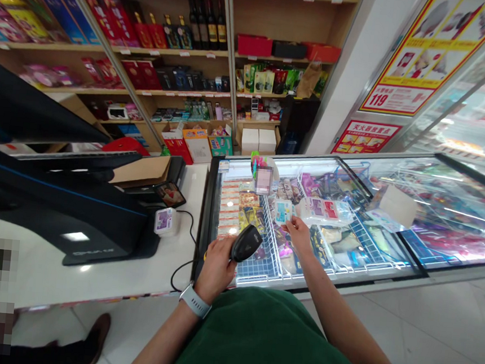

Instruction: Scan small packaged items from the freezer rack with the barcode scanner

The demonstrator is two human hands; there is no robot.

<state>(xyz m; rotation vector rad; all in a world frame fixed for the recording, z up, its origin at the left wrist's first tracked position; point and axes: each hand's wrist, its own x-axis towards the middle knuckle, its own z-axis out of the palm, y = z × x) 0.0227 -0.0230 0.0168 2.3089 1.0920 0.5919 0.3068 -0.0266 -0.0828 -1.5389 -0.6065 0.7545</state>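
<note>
My left hand is wrapped round a black barcode scanner, its head tilted up to the right over the freezer's left end. My right hand pinches the edge of a small clear-and-white box with a blue label, held above the freezer's glass lid. Just beyond it on the glass is a clear pack with purple and red labels. Away to the left, a small white box with a purple label sits on the white counter.
A chest freezer full of packaged goods spans the middle and right, an open carton on its glass. A black checkout terminal and loose cable stand left. Stocked shelves line the back. Someone's shoe shows lower left.
</note>
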